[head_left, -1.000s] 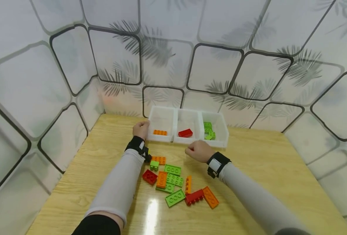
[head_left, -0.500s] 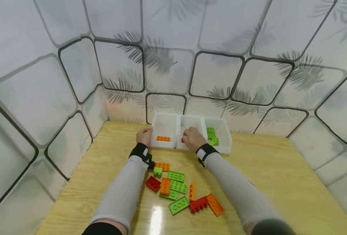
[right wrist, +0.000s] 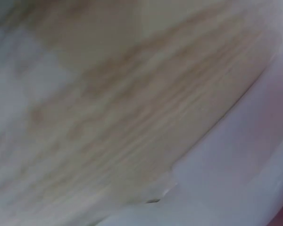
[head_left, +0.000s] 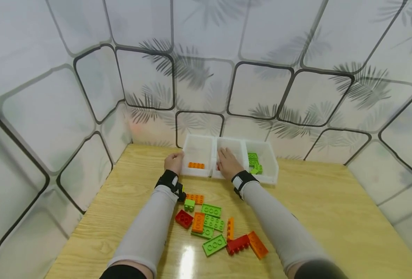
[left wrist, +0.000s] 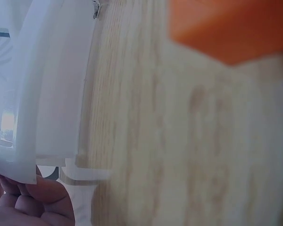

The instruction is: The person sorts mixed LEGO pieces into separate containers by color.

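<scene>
Progress is looking partial: an orange brick (head_left: 196, 165) is lying in the left compartment of the white tray (head_left: 198, 149), green bricks (head_left: 253, 162) in the right one. A red brick (head_left: 218, 167) is barely showing in the middle, beneath the right hand (head_left: 228, 163), whose fingers are extending, apparently ungripping. Loose mixed-colour bricks (head_left: 213, 223) are awaiting placement on the wooden table (head_left: 314, 201). Left hand (head_left: 173, 162) is gripping the tray's end; only the left wrist view is showing fingers curling beneath its rim. The right wrist view is blurring, revealing no clear fingers.

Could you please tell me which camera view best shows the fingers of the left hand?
The left wrist view: the left hand appears up close, fingers curled at the white container. The head view shows them smaller, with less detail; the right wrist view does not show them.
</scene>
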Tool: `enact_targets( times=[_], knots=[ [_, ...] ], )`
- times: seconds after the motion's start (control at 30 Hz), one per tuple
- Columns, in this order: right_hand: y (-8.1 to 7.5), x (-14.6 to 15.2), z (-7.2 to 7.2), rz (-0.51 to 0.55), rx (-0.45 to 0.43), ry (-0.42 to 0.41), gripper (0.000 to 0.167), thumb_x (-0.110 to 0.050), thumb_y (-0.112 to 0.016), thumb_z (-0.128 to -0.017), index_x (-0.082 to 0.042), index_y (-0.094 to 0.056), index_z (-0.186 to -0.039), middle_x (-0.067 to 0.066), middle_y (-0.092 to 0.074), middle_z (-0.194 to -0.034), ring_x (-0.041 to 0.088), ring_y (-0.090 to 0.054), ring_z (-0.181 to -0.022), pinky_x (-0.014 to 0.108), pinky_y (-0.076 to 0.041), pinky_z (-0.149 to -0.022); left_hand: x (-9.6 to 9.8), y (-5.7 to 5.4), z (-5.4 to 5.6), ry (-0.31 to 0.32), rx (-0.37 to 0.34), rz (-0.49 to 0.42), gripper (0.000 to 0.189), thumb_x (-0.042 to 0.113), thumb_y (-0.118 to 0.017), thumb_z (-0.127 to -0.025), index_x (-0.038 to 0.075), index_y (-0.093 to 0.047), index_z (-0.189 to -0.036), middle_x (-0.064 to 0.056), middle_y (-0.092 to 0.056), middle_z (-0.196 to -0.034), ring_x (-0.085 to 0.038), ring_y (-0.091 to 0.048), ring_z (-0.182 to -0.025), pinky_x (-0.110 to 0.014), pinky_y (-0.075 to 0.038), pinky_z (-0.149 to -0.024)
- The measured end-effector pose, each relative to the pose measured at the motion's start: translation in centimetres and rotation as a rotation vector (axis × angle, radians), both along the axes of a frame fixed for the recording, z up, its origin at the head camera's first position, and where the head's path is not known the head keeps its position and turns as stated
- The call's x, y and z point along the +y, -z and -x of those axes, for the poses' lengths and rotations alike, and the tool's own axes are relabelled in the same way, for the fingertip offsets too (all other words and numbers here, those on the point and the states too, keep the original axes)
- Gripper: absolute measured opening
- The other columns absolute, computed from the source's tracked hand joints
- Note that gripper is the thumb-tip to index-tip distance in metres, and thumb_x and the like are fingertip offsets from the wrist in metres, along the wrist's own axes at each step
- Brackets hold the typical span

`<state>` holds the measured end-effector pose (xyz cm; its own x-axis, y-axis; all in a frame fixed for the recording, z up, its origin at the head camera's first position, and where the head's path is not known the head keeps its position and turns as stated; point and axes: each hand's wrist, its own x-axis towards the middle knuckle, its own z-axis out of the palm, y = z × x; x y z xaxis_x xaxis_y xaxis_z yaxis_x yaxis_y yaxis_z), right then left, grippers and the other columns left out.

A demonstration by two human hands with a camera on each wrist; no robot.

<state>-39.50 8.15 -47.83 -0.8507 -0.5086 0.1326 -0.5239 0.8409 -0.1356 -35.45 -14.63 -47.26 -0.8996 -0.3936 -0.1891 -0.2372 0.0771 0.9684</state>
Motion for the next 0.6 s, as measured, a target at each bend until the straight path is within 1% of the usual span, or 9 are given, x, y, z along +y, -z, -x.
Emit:
enact_targets(
  times=[0.2, 0.33, 0.43, 0.53, 0.6],
  knots=[
    [-0.4, 0.2, -0.5, 0.055, -0.048, 0.039, 0.057, -0.019, -0.041, -0.105, 0.010, -0.022, -0.152, 0.026, -0.022, -0.159, 0.039, -0.014, -0.150, 0.043, -0.012, -0.122, 0.2, 0.3, -0.2, 0.005, -0.010, -0.003, 0.046, 0.039, -0.053, -0.100, 0.002, -0.063, -0.125, -0.019, -0.062, -0.126, -0.033, -0.057, -0.108, -0.045, -0.046, -0.097],
    [-0.4, 0.5, -0.9, 0.073, -0.066, 0.022, 0.058, -0.019, -0.041, -0.105, 0.008, -0.020, -0.152, 0.025, -0.019, -0.160, 0.039, -0.011, -0.150, 0.043, -0.011, -0.122, 0.2, 0.4, -0.2, 0.008, -0.009, 0.023, 0.045, 0.038, -0.052, -0.100, 0.002, -0.063, -0.125, -0.019, -0.061, -0.127, -0.034, -0.056, -0.110, -0.045, -0.045, -0.099],
    [-0.6, 0.8, -1.3, 0.093, -0.032, -0.014, 0.059, -0.017, -0.043, -0.104, 0.009, -0.020, -0.152, 0.026, -0.019, -0.160, 0.040, -0.010, -0.150, 0.044, -0.012, -0.122, 0.1, 0.2, -0.2, 0.010, 0.002, 0.040, 0.046, 0.038, -0.052, -0.100, 0.001, -0.063, -0.125, -0.019, -0.061, -0.128, -0.034, -0.056, -0.111, -0.045, -0.044, -0.100],
    [-1.2, 1.0, -2.0, 0.128, 0.042, -0.061, 0.060, -0.015, -0.049, -0.101, 0.010, -0.024, -0.151, 0.026, -0.023, -0.159, 0.041, -0.015, -0.149, 0.046, -0.015, -0.121, 0.0, 0.0, -0.2, 0.013, 0.016, 0.029, 0.047, 0.038, -0.052, -0.099, 0.001, -0.063, -0.124, -0.020, -0.060, -0.127, -0.034, -0.056, -0.110, -0.045, -0.043, -0.100],
    [-1.6, 1.1, -2.8, 0.122, 0.105, -0.106, 0.061, -0.016, -0.053, -0.100, 0.009, -0.027, -0.150, 0.025, -0.027, -0.158, 0.041, -0.019, -0.148, 0.046, -0.018, -0.120, -0.2, -0.2, -0.1, 0.013, 0.019, 0.026, 0.047, 0.038, -0.052, -0.099, 0.001, -0.063, -0.124, -0.020, -0.060, -0.127, -0.033, -0.055, -0.110, -0.045, -0.043, -0.100]
  ],
)
